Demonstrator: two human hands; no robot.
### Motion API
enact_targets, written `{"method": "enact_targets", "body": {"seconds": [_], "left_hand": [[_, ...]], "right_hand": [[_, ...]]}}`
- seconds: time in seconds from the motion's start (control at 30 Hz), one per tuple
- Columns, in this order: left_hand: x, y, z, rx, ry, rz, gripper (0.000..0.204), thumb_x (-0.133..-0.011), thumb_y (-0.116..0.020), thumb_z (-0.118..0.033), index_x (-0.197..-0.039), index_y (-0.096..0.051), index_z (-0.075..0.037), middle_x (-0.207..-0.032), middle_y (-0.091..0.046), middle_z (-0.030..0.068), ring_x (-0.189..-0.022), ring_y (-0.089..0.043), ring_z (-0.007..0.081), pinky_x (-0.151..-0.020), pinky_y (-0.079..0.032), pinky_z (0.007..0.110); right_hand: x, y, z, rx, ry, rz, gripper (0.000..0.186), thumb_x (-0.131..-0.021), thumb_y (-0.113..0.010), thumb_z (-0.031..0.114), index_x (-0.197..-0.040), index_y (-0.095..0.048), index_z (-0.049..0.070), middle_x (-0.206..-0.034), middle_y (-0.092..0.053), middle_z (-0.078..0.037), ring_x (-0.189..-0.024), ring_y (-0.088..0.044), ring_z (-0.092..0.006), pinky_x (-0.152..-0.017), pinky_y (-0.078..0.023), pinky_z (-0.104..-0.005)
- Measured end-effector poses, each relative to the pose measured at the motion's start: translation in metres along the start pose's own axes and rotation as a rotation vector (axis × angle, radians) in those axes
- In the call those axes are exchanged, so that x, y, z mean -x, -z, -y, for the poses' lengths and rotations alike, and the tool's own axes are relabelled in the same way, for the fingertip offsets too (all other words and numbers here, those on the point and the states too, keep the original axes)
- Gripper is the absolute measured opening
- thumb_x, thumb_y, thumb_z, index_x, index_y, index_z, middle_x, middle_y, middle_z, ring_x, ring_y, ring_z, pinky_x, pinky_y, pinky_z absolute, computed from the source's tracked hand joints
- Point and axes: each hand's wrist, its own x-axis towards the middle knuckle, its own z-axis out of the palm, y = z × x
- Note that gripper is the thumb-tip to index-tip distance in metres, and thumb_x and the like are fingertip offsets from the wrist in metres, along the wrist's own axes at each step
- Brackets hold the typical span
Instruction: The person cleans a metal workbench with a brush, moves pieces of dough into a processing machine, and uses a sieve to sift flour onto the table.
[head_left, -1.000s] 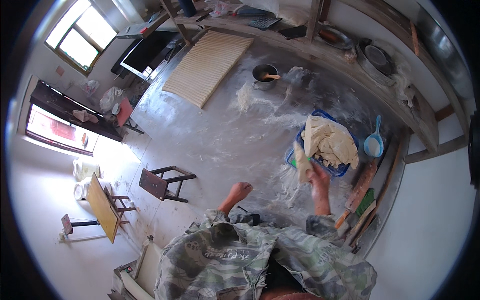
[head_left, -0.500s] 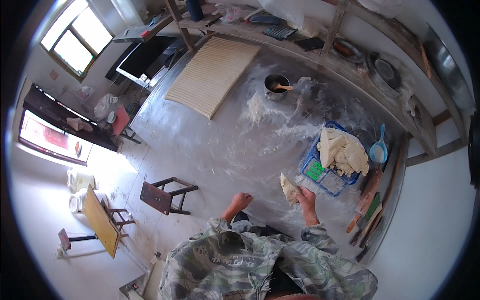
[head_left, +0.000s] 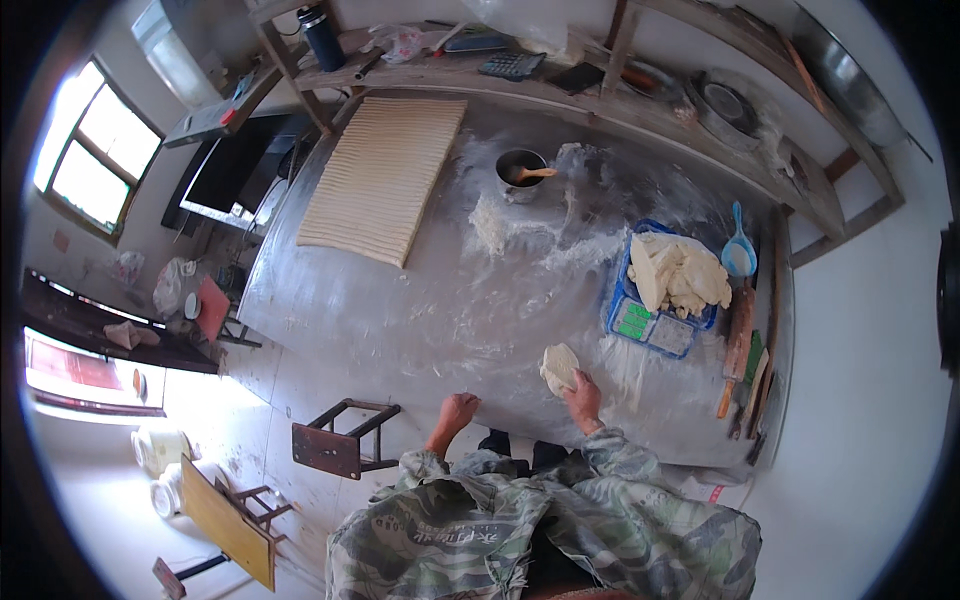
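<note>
Right hand: here's the bare right hand, clamped on a pale, flattened, rough-sided lump of dough by the near edge, right of middle; whether the lump touches down, I can't tell.
Left hand: the bare left hand well apart from it, fingers curled at the near edge — how tightly, can't tell.
Surface: a smooth grey table, streaked with white powder.
Right edge: a blue plastic rectangular basket bearing a creamy, craggy dough mound; beside it, a blue long-handled scoop and a wooden cylindrical rolling pin.
Far-left corner: a cream, tightly ridged rectangular sheet.
Far edge: a round metallic pot near it — tan spoon leaning inside!
</note>
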Motion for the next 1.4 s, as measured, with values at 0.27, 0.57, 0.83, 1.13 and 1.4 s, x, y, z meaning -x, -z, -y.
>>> {"method": "enact_targets", "body": {"seconds": [0.27,0.57,0.83,1.13,1.4], "left_hand": [[-0.017,-0.017,-0.037,-0.049,-0.06,0.064,0.029,-0.084,-0.059,-0.032,-0.096,-0.071,-0.008,-0.088,-0.069,0.0169,-0.085,-0.065,0.0371,-0.074,-0.051,0.044],[-0.052,-0.069,-0.13,0.037,-0.193,0.122,0.028,-0.086,-0.06,-0.03,-0.097,-0.07,-0.007,-0.089,-0.067,0.0191,-0.084,-0.065,0.0383,-0.072,-0.051,0.044],[-0.071,-0.119,-0.196,0.054,-0.21,0.094,0.028,-0.085,-0.061,-0.029,-0.099,-0.07,-0.007,-0.091,-0.068,0.0197,-0.087,-0.066,0.0367,-0.074,-0.052,0.042],[-0.062,-0.132,-0.211,-0.012,-0.082,-0.027,0.027,-0.084,-0.061,-0.025,-0.098,-0.07,-0.004,-0.093,-0.069,0.0181,-0.087,-0.067,0.0328,-0.076,-0.053,0.04],[-0.071,-0.141,-0.232,-0.023,-0.13,-0.101,0.027,-0.084,-0.061,-0.024,-0.1,-0.07,-0.005,-0.097,-0.068,0.0177,-0.09,-0.066,0.033,-0.078,-0.052,0.04]], "right_hand": [[-0.004,0.031,0.0,0.107,0.013,0.033,0.048,-0.076,-0.068,0.019,-0.119,-0.057,0.002,-0.11,-0.061,-0.02,-0.099,-0.06,-0.0382,-0.084,-0.05,-0.0447],[0.021,0.118,-0.118,-0.253,-0.349,-0.103,0.042,-0.08,-0.066,0.02,-0.115,-0.062,-0.003,-0.101,-0.067,-0.022,-0.089,-0.067,-0.032,-0.076,-0.053,-0.0393],[0.02,0.199,-0.2,-0.303,-0.406,-0.252,0.041,-0.08,-0.066,0.017,-0.113,-0.061,-0.007,-0.103,-0.068,-0.023,-0.092,-0.069,-0.0277,-0.078,-0.053,-0.0335],[0.02,0.211,-0.237,-0.345,-0.455,-0.24,0.047,-0.083,-0.065,0.019,-0.118,-0.057,-0.01,-0.11,-0.065,-0.023,-0.097,-0.066,-0.028,-0.081,-0.052,-0.0342],[-0.002,0.208,-0.268,-0.622,-0.562,-0.283,0.05,-0.086,-0.064,0.021,-0.125,-0.054,-0.009,-0.096,-0.067,-0.008,-0.073,-0.059,-0.0097,-0.059,-0.047,-0.0247]]}}
